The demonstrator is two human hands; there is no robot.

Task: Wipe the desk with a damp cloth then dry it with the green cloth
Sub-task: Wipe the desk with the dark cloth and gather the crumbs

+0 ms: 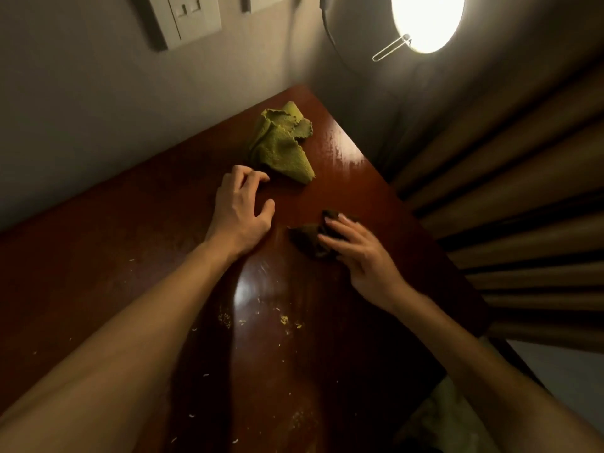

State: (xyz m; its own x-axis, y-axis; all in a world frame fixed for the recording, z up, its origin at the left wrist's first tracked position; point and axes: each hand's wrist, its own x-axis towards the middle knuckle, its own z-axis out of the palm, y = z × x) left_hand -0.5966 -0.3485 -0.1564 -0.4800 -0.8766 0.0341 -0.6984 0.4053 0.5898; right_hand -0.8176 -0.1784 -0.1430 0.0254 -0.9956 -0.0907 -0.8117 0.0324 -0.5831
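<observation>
Step in hand: I judge it to be the damp wipe, since pale crumbs (283, 319) lie scattered on the near part of the desk (343, 165) while the far right part shows a wet-looking sheen.
Damp cloth: the dark cloth (310, 238) lies bunched on the desk, right of centre, under my right fingers.
Right hand (359, 253): fingers fairly straight, lying flat on the dark cloth and pressing rather than clutching it.
Left hand (240, 214): loosely curled and holding nothing, with its fingertips just beside the green cloth (281, 148).
Green cloth: crumpled near the far edge of the desk, apart from the dark one.
How I'd do it well: spread the dark cloth flatter so more of it touches the wood. Draw it toward me in overlapping strokes, gathering the crumbs instead of scattering them.
Left hand's job: keep the green cloth off the wet patch until drying starts.
Risk: sweeping the crumbs over the near edge, or dragging them under my forearm.
Light: the lamp (428, 21) leaves the near desk dim, so I'd look for streaks in the glare.
</observation>
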